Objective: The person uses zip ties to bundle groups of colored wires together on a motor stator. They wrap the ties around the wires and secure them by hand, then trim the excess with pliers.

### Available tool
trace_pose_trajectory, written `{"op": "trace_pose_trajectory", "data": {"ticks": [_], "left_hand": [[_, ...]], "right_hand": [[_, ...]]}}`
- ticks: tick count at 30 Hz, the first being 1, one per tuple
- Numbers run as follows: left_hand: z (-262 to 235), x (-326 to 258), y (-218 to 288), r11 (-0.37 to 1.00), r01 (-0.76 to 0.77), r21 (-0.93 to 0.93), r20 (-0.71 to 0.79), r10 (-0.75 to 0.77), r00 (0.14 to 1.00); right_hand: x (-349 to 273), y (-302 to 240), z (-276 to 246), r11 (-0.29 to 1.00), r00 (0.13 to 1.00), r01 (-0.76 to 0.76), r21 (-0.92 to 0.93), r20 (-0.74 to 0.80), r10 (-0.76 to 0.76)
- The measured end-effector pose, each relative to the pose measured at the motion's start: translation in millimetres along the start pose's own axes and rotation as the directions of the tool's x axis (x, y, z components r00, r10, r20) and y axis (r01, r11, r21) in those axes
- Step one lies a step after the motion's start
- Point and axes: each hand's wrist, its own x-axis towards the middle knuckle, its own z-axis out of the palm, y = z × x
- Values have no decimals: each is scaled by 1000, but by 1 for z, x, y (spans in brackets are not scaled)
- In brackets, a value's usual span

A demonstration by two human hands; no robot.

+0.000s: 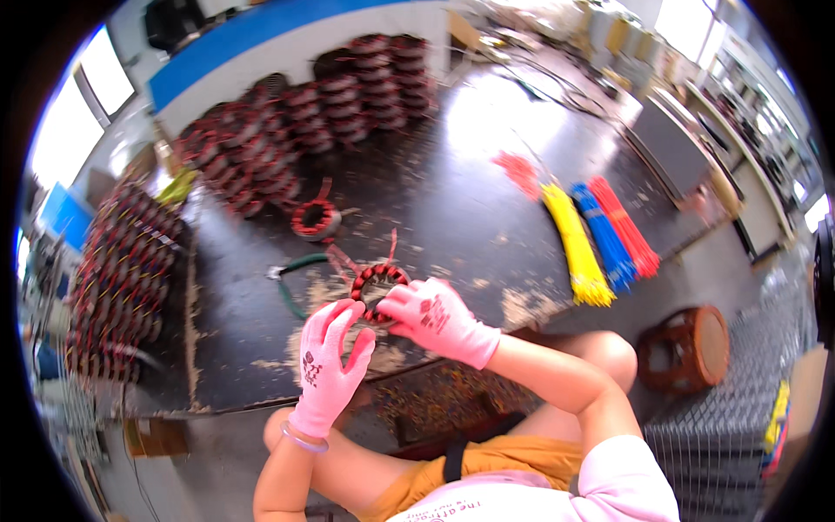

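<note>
In front of me on the dark worktable lies a motor stator [376, 277], a ring with red and black windings and loose red wires at its far side. My right hand [439, 322], in a pink glove, grips its near right edge with bent fingers. My left hand [329, 365], gloved in pink too, is at the ring's near left side. Its fingers reach up with the thumb held apart, and I see nothing between them. Just beyond, to the left, sits a second stator [315, 219]. A dark green-handled tool [294, 268] lies left of the ring, partly behind my left hand.
Stacked stators [339, 100] stand along the table's far side, with another stack [122, 278] at left. Bundles of yellow ties [574, 244], blue ties [604, 237] and red ties [624, 226] lie at right. A wooden stool [700, 348] stands beyond the table's right edge.
</note>
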Motion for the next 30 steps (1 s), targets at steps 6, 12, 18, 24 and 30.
{"op": "trace_pose_trajectory", "data": {"ticks": [6, 12, 18, 24, 30], "left_hand": [[78, 7, 15, 994, -99, 54, 211, 86, 974], [91, 10, 17, 920, -283, 272, 286, 204, 936], [94, 10, 10, 923, -265, 280, 265, 191, 945], [75, 19, 19, 933, -283, 221, 375, 187, 908], [68, 24, 15, 910, -347, 225, 444, 221, 868]], "right_hand": [[-77, -8, 11, 977, 963, -182, 113, -181, 200], [-151, 67, -93, 805, 668, -583, 105, -501, 549], [-220, 117, -140, 322, 335, -941, -106, -147, 931], [-222, 121, -147, 309, 320, -947, -81, -220, 922], [-216, 133, -144, 328, 348, -937, -120, -234, 908]]}}
